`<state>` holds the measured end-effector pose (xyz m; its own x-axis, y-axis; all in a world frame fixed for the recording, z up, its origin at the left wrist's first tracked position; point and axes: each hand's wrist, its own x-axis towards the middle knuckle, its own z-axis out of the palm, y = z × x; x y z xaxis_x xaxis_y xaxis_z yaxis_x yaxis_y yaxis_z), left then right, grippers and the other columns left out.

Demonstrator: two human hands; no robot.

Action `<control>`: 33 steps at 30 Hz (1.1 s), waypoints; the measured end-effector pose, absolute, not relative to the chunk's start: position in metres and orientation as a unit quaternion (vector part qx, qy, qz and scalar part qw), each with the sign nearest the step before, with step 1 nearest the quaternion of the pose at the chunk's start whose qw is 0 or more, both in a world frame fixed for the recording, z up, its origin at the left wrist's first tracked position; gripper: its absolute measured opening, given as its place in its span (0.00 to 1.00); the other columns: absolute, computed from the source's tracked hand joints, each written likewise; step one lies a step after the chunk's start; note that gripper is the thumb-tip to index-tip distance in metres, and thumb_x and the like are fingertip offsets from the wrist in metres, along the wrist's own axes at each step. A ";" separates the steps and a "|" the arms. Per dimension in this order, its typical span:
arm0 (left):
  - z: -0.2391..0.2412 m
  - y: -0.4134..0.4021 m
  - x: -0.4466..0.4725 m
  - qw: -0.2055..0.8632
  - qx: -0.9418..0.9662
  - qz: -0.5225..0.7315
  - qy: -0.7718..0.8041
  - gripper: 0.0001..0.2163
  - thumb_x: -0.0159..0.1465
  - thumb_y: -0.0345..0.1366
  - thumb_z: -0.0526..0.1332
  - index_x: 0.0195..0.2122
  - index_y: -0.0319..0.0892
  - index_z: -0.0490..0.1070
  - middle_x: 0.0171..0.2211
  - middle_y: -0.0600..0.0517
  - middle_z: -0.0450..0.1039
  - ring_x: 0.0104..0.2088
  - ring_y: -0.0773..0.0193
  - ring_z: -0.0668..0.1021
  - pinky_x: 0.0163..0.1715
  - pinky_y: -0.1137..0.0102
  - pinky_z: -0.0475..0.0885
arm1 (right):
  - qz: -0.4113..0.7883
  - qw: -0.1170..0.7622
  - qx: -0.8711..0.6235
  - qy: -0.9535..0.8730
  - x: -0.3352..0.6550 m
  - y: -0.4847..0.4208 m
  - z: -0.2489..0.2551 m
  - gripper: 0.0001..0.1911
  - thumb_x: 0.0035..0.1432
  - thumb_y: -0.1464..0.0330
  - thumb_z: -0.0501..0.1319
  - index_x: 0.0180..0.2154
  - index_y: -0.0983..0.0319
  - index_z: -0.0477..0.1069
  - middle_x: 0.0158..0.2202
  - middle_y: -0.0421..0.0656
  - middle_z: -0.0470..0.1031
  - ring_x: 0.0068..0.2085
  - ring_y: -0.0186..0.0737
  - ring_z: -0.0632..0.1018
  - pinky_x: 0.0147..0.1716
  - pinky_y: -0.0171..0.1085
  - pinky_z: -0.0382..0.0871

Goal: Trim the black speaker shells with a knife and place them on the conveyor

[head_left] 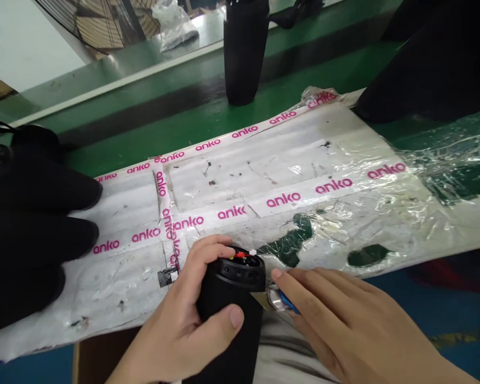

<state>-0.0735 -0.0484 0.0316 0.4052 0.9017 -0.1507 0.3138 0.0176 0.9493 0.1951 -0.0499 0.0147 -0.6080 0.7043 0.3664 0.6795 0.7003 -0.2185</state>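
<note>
Hands at near counter [116,277] edge, left hand [184,314] clamped round black cylinder [230,290], right hand [344,314] — fingers straight — pinning blue-handled blade [282,302] against its side

The left grip [180,325] and the right grip [344,320] are bare hands with short, evenly trimmed nails, plain and unpainted. Both forearms [424,368] run uncovered to the lower edge of the view. Between them shows a light garment [280,346] with grey stripes, seemingly the person's own clothing.
</note>
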 end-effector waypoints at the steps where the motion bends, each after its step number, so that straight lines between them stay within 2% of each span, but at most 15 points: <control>1: 0.031 -0.049 -0.072 0.526 0.651 0.278 0.472 0.23 0.75 0.42 0.66 0.68 0.68 0.63 0.72 0.52 0.61 0.72 0.46 0.66 0.72 0.52 0.64 | 0.016 0.208 -0.380 -0.901 0.196 -0.049 0.017 0.18 0.71 0.80 0.51 0.58 0.65 0.69 0.40 0.44 0.85 0.35 0.44 0.84 0.35 0.43 0.74; 6: 0.027 -0.048 -0.065 0.512 0.655 0.288 0.475 0.22 0.75 0.42 0.66 0.67 0.67 0.65 0.70 0.52 0.63 0.72 0.47 0.66 0.70 0.55 0.67 | 0.002 0.188 -0.380 -0.906 0.195 -0.050 0.023 0.20 0.70 0.81 0.48 0.58 0.66 0.68 0.39 0.44 0.84 0.35 0.43 0.83 0.35 0.43 0.72; 13: 0.028 -0.048 -0.076 0.547 0.626 0.287 0.475 0.19 0.77 0.44 0.63 0.67 0.67 0.71 0.74 0.53 0.60 0.72 0.44 0.68 0.68 0.53 0.69 | 0.031 0.200 -0.392 -0.898 0.192 -0.063 0.016 0.19 0.75 0.79 0.48 0.60 0.67 0.68 0.42 0.44 0.85 0.38 0.43 0.83 0.39 0.44 0.72; 16: 0.027 -0.049 -0.084 0.558 0.565 0.321 0.517 0.16 0.75 0.44 0.63 0.63 0.63 0.76 0.76 0.53 0.61 0.76 0.38 0.64 0.71 0.46 0.65 | 0.058 0.188 -0.396 -0.897 0.191 -0.072 0.011 0.20 0.74 0.79 0.49 0.62 0.67 0.68 0.45 0.45 0.85 0.41 0.43 0.84 0.41 0.45 0.73; 19: 0.026 -0.048 -0.091 0.549 0.515 0.351 0.556 0.15 0.73 0.41 0.61 0.59 0.59 0.77 0.74 0.54 0.67 0.77 0.38 0.63 0.74 0.43 0.59 | 0.046 0.184 -0.400 -0.896 0.189 -0.075 0.003 0.22 0.72 0.82 0.49 0.62 0.68 0.68 0.45 0.46 0.85 0.40 0.45 0.83 0.41 0.46 0.73; 23: 0.023 -0.048 -0.096 0.545 0.512 0.354 0.561 0.18 0.72 0.36 0.60 0.60 0.60 0.76 0.72 0.56 0.71 0.76 0.44 0.64 0.74 0.50 0.58 | 0.031 0.200 -0.394 -0.896 0.182 -0.065 -0.001 0.23 0.70 0.81 0.49 0.63 0.68 0.67 0.42 0.44 0.84 0.38 0.44 0.83 0.39 0.46 0.72; 26: 0.024 -0.048 -0.095 0.547 0.545 0.334 0.540 0.16 0.75 0.43 0.62 0.63 0.62 0.73 0.74 0.56 0.67 0.75 0.44 0.65 0.74 0.52 0.60 | 0.028 0.195 -0.396 -0.897 0.178 -0.052 0.005 0.24 0.68 0.80 0.52 0.63 0.66 0.67 0.44 0.44 0.84 0.40 0.44 0.82 0.40 0.45 0.71; 28: 0.027 -0.048 -0.092 0.531 0.583 0.313 0.530 0.18 0.75 0.46 0.65 0.64 0.63 0.70 0.75 0.55 0.64 0.74 0.45 0.66 0.72 0.55 0.62 | 0.020 0.198 -0.392 -0.898 0.176 -0.045 0.010 0.22 0.69 0.79 0.52 0.61 0.65 0.67 0.44 0.44 0.84 0.41 0.44 0.82 0.41 0.45 0.70; 33: 0.034 -0.045 -0.085 0.496 0.632 0.276 0.528 0.23 0.73 0.41 0.68 0.65 0.65 0.65 0.75 0.54 0.62 0.74 0.48 0.68 0.69 0.59 0.67 | 0.023 0.185 -0.370 -0.910 0.175 -0.033 0.019 0.16 0.75 0.76 0.50 0.60 0.64 0.67 0.42 0.41 0.84 0.39 0.43 0.81 0.40 0.44 0.69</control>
<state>-0.0846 -0.0453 0.0335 0.2897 0.9409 -0.1755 0.3947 0.0496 0.9175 0.1746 -0.0334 0.0187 -0.6581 0.6813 0.3204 0.6643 0.7258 -0.1789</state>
